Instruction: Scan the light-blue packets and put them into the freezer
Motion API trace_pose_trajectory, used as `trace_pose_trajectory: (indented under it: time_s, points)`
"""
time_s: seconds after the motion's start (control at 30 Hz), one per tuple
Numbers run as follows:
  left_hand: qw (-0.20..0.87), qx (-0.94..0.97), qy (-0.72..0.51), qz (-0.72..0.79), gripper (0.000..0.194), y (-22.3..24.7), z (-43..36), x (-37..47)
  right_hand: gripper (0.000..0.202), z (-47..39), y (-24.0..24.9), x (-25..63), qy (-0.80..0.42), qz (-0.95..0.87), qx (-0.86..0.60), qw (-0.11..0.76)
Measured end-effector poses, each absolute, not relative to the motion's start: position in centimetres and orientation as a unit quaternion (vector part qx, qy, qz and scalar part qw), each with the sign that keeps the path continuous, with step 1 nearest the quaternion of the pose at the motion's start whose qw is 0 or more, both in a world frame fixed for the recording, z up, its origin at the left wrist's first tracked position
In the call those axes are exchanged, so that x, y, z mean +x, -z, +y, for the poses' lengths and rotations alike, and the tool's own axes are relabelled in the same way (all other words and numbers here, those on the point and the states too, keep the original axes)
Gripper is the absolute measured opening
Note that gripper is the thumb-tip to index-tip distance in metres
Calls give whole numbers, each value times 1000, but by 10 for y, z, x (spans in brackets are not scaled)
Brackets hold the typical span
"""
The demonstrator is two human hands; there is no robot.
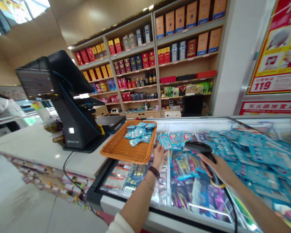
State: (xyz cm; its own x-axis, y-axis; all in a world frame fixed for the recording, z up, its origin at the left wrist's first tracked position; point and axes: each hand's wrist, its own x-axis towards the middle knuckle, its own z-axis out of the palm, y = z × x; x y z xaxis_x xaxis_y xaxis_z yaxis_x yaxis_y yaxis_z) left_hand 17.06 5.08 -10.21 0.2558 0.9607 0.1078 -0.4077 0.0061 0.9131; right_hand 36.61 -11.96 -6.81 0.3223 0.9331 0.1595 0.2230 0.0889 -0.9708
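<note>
My left hand (159,155) is closed on a light blue packet (165,141), held above the freezer's glass top. A black handheld barcode scanner (199,146) is gripped in my right hand (214,164), its head pointing left toward the packet. Its cable runs down past my right forearm. Just left of my left hand, an orange-brown wicker basket (126,155) holds several similar blue packets (138,132). To the right, a large heap of blue packets (262,158) is spread over the glass.
A black point-of-sale terminal (74,123) stands on the white counter (21,139) at left, with a black flat device (113,123) beside the basket. The glass-topped freezer (196,223) contains colourful packages. Shelves of boxes (150,63) line the back wall. Another person (5,106) is at far left.
</note>
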Motion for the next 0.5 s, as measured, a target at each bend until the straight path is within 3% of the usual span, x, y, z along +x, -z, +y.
trace_pose_trajectory:
  time_s: [0.23, 0.5]
  points:
    - [640, 527, -462, 314, 34, 95, 57, 198, 49, -168, 46, 443, -255, -359, -636, 634]
    - [669, 586, -380, 255, 39, 80, 31, 292, 49, -255, 28, 521, -133, -256, -687, 667]
